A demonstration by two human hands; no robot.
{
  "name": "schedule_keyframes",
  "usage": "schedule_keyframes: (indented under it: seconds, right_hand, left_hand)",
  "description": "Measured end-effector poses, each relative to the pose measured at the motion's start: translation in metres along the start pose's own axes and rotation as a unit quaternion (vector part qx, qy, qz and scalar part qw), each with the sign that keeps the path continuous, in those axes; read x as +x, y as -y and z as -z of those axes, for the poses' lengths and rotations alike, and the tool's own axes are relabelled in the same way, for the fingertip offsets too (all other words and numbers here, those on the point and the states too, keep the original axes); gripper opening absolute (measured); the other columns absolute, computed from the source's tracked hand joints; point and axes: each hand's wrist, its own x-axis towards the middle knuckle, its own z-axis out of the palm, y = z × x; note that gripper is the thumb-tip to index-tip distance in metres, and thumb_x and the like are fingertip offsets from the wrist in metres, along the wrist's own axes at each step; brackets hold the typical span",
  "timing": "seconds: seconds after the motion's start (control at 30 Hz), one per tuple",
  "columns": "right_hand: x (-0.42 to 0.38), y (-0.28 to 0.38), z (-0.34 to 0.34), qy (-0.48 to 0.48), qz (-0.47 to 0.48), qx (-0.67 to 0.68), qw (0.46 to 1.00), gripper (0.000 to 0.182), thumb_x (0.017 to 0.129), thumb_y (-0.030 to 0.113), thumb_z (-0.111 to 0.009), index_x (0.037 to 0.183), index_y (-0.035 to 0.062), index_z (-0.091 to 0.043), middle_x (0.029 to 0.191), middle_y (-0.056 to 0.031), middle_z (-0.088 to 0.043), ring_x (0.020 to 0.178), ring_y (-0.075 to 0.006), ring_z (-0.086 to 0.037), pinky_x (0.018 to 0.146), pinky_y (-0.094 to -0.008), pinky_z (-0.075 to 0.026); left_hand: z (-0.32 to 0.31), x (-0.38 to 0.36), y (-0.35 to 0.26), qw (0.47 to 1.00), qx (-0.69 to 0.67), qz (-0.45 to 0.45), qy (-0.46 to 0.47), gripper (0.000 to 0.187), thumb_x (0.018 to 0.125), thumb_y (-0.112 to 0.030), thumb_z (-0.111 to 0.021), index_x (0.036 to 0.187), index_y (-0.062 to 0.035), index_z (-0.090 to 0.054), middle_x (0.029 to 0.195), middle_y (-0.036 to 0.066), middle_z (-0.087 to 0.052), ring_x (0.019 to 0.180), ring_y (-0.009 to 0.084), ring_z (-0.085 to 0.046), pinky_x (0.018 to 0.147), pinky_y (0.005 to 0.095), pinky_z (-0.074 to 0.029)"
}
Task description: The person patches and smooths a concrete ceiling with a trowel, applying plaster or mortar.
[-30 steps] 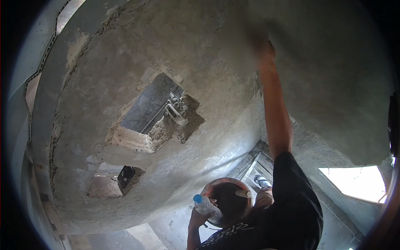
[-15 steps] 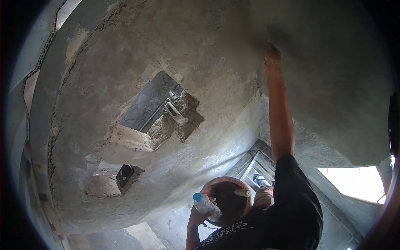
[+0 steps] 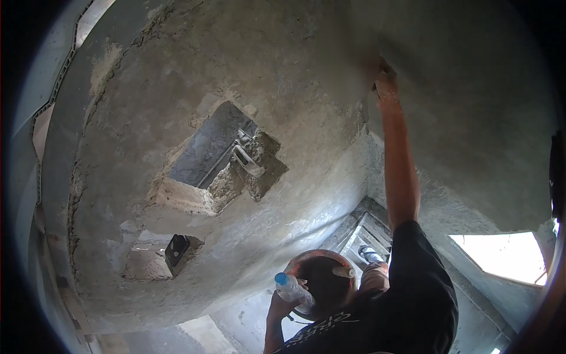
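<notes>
My left hand (image 3: pixel 282 307) is wrapped round a clear plastic bottle (image 3: pixel 293 290) with a blue cap, low in the view. Right beside it is a round bucket (image 3: pixel 306 255) with dark contents and a pale, handle-like end (image 3: pixel 344 272) showing at its rim. My right arm stretches up to the grey plastered wall, where my right hand (image 3: pixel 386 82) is closed. What it grips is blurred and dark against the wall, so I cannot name it.
A square opening (image 3: pixel 203 150) in the wall shows a pipe and a metal bracket. Below it, a smaller recess (image 3: pixel 144 262) holds a black device (image 3: pixel 176 250). A bright opening (image 3: pixel 501 256) lies at the right. My foot (image 3: pixel 370 254) shows near a frame below.
My right hand and forearm have shifted slightly right and down along the wall. The left hand still holds the bottle, nearly unmoved.
</notes>
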Motion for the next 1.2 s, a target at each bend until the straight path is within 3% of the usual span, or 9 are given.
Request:
schedule_keyframes:
  seconds: [0.23,0.3,0.43,0.5,0.73,0.93,1.03,1.1,1.2]
  right_hand:
    - [0.011,-0.014,0.007,-0.047,0.047,-0.167,0.984,0.032,0.088,0.014,-0.061,0.115,-0.001,-0.054,0.095,-0.0097,-0.065,0.083,-0.0149,-0.062,0.07,-0.0237,-0.047]
    - [0.016,-0.02,-0.002,-0.098,0.162,-0.219,0.957,0.027,0.086,0.012,-0.063,0.11,0.0004,-0.059,0.096,-0.0073,-0.065,0.084,-0.0123,-0.061,0.071,-0.0247,-0.048]
    - [0.028,-0.024,-0.018,-0.151,0.141,-0.085,0.975,0.026,0.08,0.011,-0.068,0.104,0.0013,-0.064,0.087,-0.0083,-0.066,0.085,-0.0129,-0.059,0.074,-0.0261,-0.047]
    - [0.043,-0.034,-0.015,-0.149,0.144,-0.184,0.961,0.028,0.077,0.01,-0.069,0.104,0.0017,-0.065,0.091,-0.0076,-0.066,0.087,-0.0146,-0.059,0.077,-0.0271,-0.046]
    - [0.057,-0.043,-0.026,-0.154,0.238,-0.116,0.952,0.02,0.076,0.006,-0.067,0.094,-0.0015,-0.063,0.088,-0.0071,-0.065,0.086,-0.0152,-0.06,0.08,-0.0277,-0.045]
    - [0.065,-0.036,-0.042,-0.204,0.34,-0.237,0.887,0.027,0.074,0.0,-0.063,0.1,-0.0035,-0.055,0.089,-0.0101,-0.064,0.081,-0.0157,-0.06,0.075,-0.0288,-0.048]
    - [0.072,-0.059,-0.042,-0.146,0.381,-0.265,0.874,0.045,0.072,-0.001,-0.062,0.113,-0.0064,-0.047,0.091,-0.0158,-0.065,0.079,-0.0256,-0.064,0.075,-0.0334,-0.05]
    - [0.069,-0.069,-0.046,-0.127,0.35,-0.408,0.833,0.063,0.069,0.001,-0.063,0.125,-0.0095,-0.035,0.097,-0.0234,-0.063,0.086,-0.0385,-0.063,0.08,-0.0381,-0.049]
    - [0.063,-0.071,-0.044,-0.106,0.349,-0.447,0.817,0.074,0.067,0.004,-0.065,0.129,-0.0122,-0.028,0.103,-0.0284,-0.06,0.091,-0.0447,-0.059,0.084,-0.0425,-0.047]
  left_hand:
    - [0.001,0.001,0.0,1.0,-0.01,-0.002,0.001,0.049,0.066,0.001,-0.074,0.109,-0.0032,-0.052,0.11,0.011,-0.06,0.098,0.021,-0.061,0.085,0.0373,-0.05]
    - [0.001,0.003,0.001,1.0,-0.003,0.003,0.002,0.049,0.065,0.001,-0.074,0.109,-0.0032,-0.052,0.11,0.011,-0.06,0.097,0.0209,-0.061,0.085,0.0373,-0.05]
    - [0.002,0.002,0.002,1.0,0.007,0.003,0.005,0.05,0.064,0.002,-0.073,0.11,-0.003,-0.053,0.109,0.011,-0.06,0.098,0.021,-0.061,0.086,0.0372,-0.05]
    - [0.002,0.002,0.002,1.0,0.003,0.0,0.007,0.051,0.064,0.003,-0.073,0.111,-0.0028,-0.053,0.109,0.011,-0.06,0.098,0.021,-0.061,0.086,0.037,-0.05]
    - [0.002,0.0,0.0,1.0,0.001,0.012,0.001,0.052,0.066,0.002,-0.073,0.113,-0.0023,-0.052,0.111,0.011,-0.06,0.099,0.0214,-0.061,0.087,0.0374,-0.049]
    - [0.005,-0.002,0.004,1.0,0.005,0.015,-0.007,0.051,0.066,0.001,-0.074,0.113,-0.0026,-0.052,0.112,0.011,-0.06,0.1,0.0212,-0.06,0.087,0.0374,-0.049]
    - [0.003,-0.002,0.003,1.0,-0.004,0.019,-0.005,0.051,0.067,0.001,-0.074,0.112,-0.0029,-0.052,0.112,0.011,-0.06,0.1,0.0212,-0.06,0.087,0.0376,-0.049]
    - [0.003,-0.001,0.001,1.0,-0.008,0.018,-0.002,0.051,0.066,0.0,-0.075,0.112,-0.003,-0.052,0.112,0.011,-0.06,0.1,0.0213,-0.06,0.087,0.0377,-0.049]
    - [0.003,-0.001,0.002,1.0,-0.001,0.028,-0.009,0.051,0.066,0.001,-0.075,0.112,-0.0029,-0.052,0.112,0.011,-0.06,0.1,0.0213,-0.06,0.086,0.0378,-0.05]
